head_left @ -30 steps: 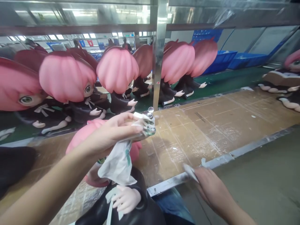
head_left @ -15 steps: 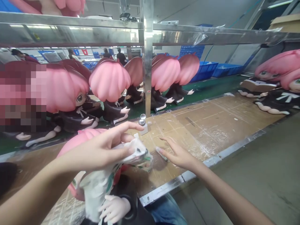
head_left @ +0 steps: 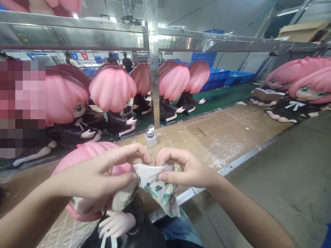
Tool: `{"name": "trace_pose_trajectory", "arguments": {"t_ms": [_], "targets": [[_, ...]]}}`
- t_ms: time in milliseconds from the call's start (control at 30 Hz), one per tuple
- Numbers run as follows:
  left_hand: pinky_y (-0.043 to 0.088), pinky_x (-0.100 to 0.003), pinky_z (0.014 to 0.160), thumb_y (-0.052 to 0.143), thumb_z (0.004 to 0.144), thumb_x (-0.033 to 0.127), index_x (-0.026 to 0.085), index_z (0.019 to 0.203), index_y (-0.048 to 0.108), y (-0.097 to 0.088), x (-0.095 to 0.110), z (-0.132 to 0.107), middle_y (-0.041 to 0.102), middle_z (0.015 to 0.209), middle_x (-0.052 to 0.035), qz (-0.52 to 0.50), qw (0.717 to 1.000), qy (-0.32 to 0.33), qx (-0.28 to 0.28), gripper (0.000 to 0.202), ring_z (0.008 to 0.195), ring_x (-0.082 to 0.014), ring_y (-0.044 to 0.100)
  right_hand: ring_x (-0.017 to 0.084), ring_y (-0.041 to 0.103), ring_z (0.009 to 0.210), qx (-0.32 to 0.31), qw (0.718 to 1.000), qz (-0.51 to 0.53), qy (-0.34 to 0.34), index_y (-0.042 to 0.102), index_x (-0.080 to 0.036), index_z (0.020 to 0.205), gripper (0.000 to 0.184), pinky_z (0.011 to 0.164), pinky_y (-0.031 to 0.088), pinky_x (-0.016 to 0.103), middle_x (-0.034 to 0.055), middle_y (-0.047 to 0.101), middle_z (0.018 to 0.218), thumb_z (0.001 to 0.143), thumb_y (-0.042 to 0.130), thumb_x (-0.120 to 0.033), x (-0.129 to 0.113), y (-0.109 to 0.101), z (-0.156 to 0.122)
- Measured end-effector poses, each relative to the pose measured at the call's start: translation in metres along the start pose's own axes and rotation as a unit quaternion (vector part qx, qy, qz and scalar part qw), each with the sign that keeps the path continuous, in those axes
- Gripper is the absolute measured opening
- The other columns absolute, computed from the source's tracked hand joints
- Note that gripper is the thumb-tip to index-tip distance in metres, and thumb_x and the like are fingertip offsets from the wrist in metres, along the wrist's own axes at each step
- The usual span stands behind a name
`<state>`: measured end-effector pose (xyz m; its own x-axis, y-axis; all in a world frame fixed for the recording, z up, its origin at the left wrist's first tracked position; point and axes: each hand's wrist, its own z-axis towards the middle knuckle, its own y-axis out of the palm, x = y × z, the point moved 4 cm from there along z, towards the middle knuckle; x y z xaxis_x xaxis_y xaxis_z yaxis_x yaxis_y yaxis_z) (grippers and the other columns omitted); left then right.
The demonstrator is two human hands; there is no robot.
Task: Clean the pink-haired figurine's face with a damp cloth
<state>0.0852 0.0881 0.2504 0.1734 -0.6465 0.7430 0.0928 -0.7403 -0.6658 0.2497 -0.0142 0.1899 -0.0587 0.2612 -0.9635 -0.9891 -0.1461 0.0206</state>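
a spotted white cloth (head_left: 160, 187) is hanging by the edge of the counter (head_left: 232, 134), slanting lengthwise down and right; the right grip (head_left: 187, 168), nearer, is pinching its top, while the left grip (head_left: 98, 176) is curving loosely at one corner, its hold impossible to tell. beyond, a bottle (head_left: 151, 140) is standing, no readable writing showing.

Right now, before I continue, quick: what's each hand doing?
Left hand: partly curled at the stained white cloth's edge; whether it grips cannot be told.
Right hand: closed, holding the cloth between thumb and fingers.
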Motion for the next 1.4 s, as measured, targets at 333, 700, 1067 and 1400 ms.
{"name": "trace_pose_trajectory", "arguments": {"t_ms": [333,700,1067,1400], "targets": [[0.042,-0.020,0.066,0.051,0.098,0.053,0.030,0.117,0.050,0.033,-0.015,0.004,0.061,0.099,0.0011,-0.178,0.979,-0.077,0.059,0.030,0.090,-0.0136,0.055,0.006,0.054,0.067,0.024,0.965,0.218,0.143,0.057,-0.018,0.096,0.038,0.061,0.040,0.017,-0.0028,0.059,0.083,0.075,0.081,-0.038,0.015,0.013,0.000],[0.046,-0.010,0.075,0.047,0.103,0.037,0.033,0.117,0.053,0.035,-0.008,-0.003,0.059,0.099,0.0053,-0.131,0.988,0.013,0.085,0.016,0.088,-0.0060,0.057,0.007,0.057,0.053,0.050,0.924,0.310,0.216,0.074,-0.007,0.088,0.040,0.050,0.042,0.017,0.0043,0.067,0.070,0.072,0.085,-0.042,0.039,0.024,-0.009],[0.046,-0.015,0.061,0.051,0.099,0.020,0.024,0.089,0.054,0.043,-0.004,0.003,0.057,0.076,0.0046,0.017,0.949,0.132,0.286,0.011,0.066,-0.0075,0.057,0.026,0.066,0.104,0.185,0.889,0.409,0.086,0.067,-0.025,0.115,0.059,0.086,0.056,0.041,0.0096,0.070,0.113,0.075,0.072,-0.067,0.046,0.069,-0.012],[0.045,-0.026,0.063,0.041,0.096,0.009,0.018,0.080,0.054,0.053,0.016,0.003,0.058,0.077,-0.0037,0.232,0.918,0.207,0.246,0.023,0.067,-0.0154,0.053,0.022,0.070,0.089,0.454,0.885,0.072,-0.074,0.067,-0.023,0.105,0.053,0.083,0.059,0.040,0.0094,0.070,0.095,0.094,0.042,-0.068,0.031,0.063,0.021]]}}
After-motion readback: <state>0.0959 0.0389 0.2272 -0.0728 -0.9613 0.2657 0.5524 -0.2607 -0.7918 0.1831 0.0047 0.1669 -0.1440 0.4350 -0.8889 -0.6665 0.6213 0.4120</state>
